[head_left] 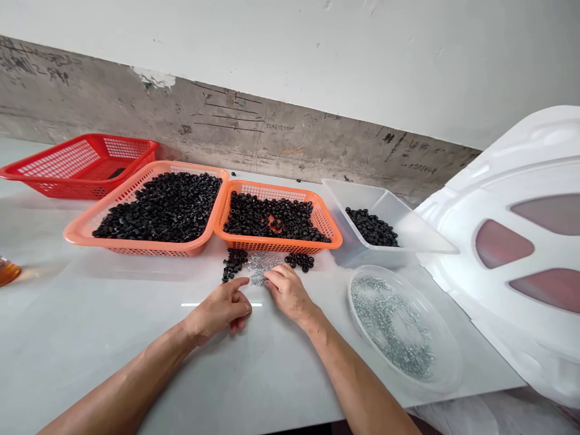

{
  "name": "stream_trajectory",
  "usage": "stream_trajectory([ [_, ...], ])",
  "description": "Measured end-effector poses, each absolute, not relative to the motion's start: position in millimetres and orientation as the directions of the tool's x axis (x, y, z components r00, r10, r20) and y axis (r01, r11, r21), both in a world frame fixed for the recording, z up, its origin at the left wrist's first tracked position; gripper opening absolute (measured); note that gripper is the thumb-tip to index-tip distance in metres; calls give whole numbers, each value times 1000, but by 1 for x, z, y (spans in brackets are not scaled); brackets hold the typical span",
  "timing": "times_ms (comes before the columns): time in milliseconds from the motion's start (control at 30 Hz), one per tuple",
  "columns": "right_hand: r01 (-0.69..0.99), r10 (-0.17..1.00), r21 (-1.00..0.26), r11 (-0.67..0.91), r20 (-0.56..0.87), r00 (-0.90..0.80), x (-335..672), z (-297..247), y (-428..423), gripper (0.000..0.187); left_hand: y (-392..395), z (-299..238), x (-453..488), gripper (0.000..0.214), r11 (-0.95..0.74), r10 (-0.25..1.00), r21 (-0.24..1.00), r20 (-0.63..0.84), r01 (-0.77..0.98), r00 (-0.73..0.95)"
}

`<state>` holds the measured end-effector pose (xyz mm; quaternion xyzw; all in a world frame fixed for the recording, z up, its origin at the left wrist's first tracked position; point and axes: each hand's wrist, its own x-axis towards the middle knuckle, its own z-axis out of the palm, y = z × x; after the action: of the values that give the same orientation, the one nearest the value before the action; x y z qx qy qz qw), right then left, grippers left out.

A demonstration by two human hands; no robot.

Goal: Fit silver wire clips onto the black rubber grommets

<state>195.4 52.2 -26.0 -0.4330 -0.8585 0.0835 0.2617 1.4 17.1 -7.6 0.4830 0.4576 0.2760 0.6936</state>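
— Found the silvery pieces (263,263) where?
— Saw them heaped on the table (113,320), between near and far edges, just in front of the small orange basket (281,244), with black pieces (235,263) on the left and black rings (299,261) on the right.
— And the fingers?
— Noted on the left hand (222,307) an index finger stretched toward the heap, others curled; on the right hand (290,291), fingertips drawn together at the heap's near right side. Could not tell about anything pinched in either.
— Judged heavy or light?
— Guessed very light, probably metal: stiff, hard to break, apt to slip or roll.
— Best gripped how?
— Reckoned singly, from the loose fringe, across the middle, pinched gently to avoid flicking any toward the table's near edge.
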Motion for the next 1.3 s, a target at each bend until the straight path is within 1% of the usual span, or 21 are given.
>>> stream_trajectory([
  [133,692,790,-395,604,410,-456,199,-25,53,19,15,-6,2,64,373,830,925,-369,75,420],
  [267,723,817,-407,559,421,-395,205,-22,52,18,14,-4,3,69,374,837,924,-371,74,402],
  [333,701,827,-459,545,432,-360,209,-17,52,17,14,-5,2,73,377,826,922,-377,86,418],
  [400,650,866,-596,472,452,-214,214,-9,51,15,14,-6,2,72,374,816,923,-373,90,442],
  [433,583,893,-702,409,438,-100,217,-4,51,17,14,-7,1,71,372,813,924,-369,85,451],
  [467,469,921,-816,339,390,13,220,1,51,19,14,-8,1,70,373,812,925,-365,76,456],
  [500,308,947,-913,267,308,92,223,7,50,22,14,-8,1,69,375,811,925,-362,67,459],
  [533,122,970,-972,199,213,115,226,12,50,24,14,-9,1,68,375,812,925,-359,59,459],
  [567,-58,988,-989,135,130,87,228,17,49,26,14,-9,1,67,376,813,925,-357,53,460],
  [600,-207,997,-975,78,74,28,230,22,49,28,14,-9,1,66,377,813,925,-355,48,461],
  [633,-313,998,-949,32,45,-34,232,26,48,33,13,-8,1,66,378,813,925,-354,43,462],
  [667,-379,996,-925,1,36,-85,233,29,47,39,13,-8,1,65,379,813,924,-354,40,462],
  [733,-429,989,-903,-14,52,-141,235,34,45,54,13,-7,1,64,382,811,923,-354,36,465],
  [800,-410,985,-912,-6,66,-161,236,38,44,64,13,-7,1,63,385,807,922,-357,40,471],
  [867,-359,983,-933,-7,60,-173,237,40,43,68,13,-8,1,63,394,800,918,-368,48,474],
  [1000,-266,981,-964,-7,45,-191,239,35,46,71,14,-10,-1,58,401,791,914,-380,62,480],
  [1067,-164,984,-986,6,35,-174,238,27,48,70,14,-10,-1,54,397,788,916,-375,61,489],
  [1100,-73,987,-997,15,27,-156,236,22,48,65,14,-10,-1,52,398,786,916,-373,57,493],
  [1167,190,993,-980,63,41,-115,233,12,48,46,14,-8,-1,50,404,784,913,-373,49,496],
  [1233,482,985,-861,163,115,-127,229,5,47,24,15,-6,0,47,408,782,912,-377,49,496],
  [1300,678,960,-679,281,191,-207,225,2,45,15,15,-4,1,43,409,780,911,-381,55,496],
])
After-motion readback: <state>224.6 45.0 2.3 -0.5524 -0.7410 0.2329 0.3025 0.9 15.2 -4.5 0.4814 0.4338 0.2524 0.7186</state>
